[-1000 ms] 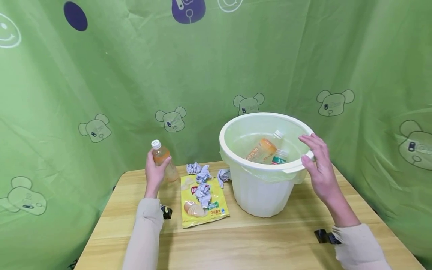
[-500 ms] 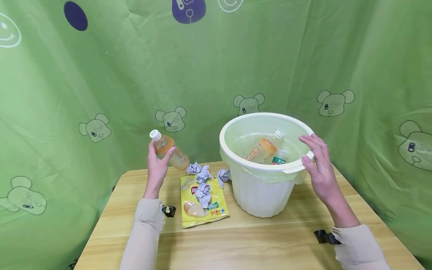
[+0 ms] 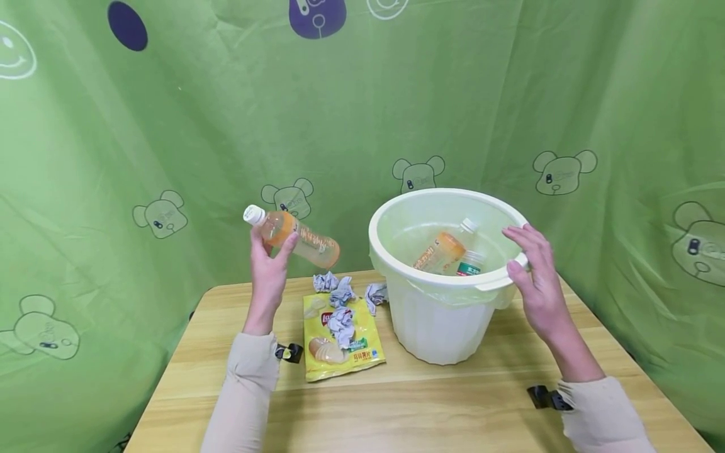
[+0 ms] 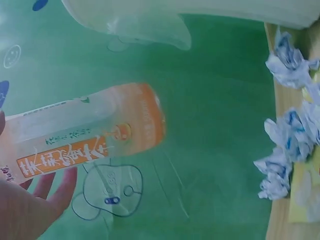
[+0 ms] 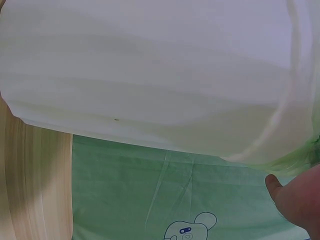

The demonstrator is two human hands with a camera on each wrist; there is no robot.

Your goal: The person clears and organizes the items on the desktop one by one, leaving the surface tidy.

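My left hand (image 3: 269,277) grips a plastic bottle (image 3: 314,246) with a white cap and orange label, raised above the table's back left. The bottle tilts, cap to the upper left and base toward the bin; in the left wrist view its orange base (image 4: 145,117) points away from the fingers. At the right, my right hand (image 3: 540,286) holds the rim of a white trash bin (image 3: 442,327), thumb and fingers at the edge. A pale green liner (image 3: 396,233) covers the bin's inside. Two bottles show within: an orange-labelled bottle (image 3: 438,251) and a green-labelled bottle (image 3: 469,264).
A yellow chip bag (image 3: 314,324) lies flat left of the bin. Several crumpled paper balls (image 3: 341,327) lie on and behind it, one paper ball (image 3: 376,297) beside the bin. Behind the wooden table (image 3: 396,415) hangs a green curtain (image 3: 340,113).
My left hand has lifted the bottle off the table and tipped it from nearly upright toward horizontal, base swinging up and right. My right hand and the bin have stayed in place.
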